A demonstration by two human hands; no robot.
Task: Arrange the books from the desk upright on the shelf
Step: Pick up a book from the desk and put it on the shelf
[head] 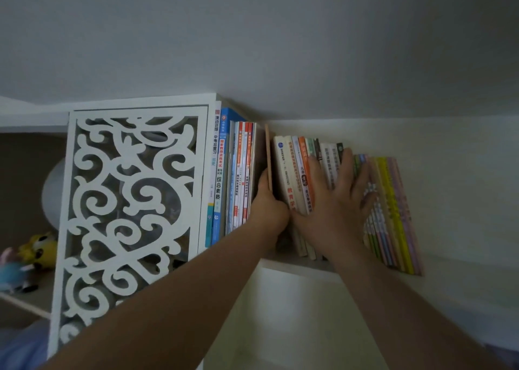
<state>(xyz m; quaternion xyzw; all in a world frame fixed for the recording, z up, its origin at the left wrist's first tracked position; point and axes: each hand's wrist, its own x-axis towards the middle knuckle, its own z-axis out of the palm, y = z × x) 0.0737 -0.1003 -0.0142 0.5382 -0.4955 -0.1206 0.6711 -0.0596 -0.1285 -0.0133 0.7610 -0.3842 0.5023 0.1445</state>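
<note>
Left hand (266,201) clamped on thin tan book (268,159), upright in gap; right hand (337,198) flat, fingers spread, against glossy paperback spines (297,178); white fretwork panel (129,201) beside.

two bare forearms, no sleeves in view; left hand (266,201) and right hand (334,201) without rings, watch or gloves (fingers (346,161) unadorned).

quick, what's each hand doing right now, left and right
Left hand: closed on the thin brown book, holding it upright in the gap.
Right hand: open, fingers spread flat against the leaning row of books, holding nothing.
</note>
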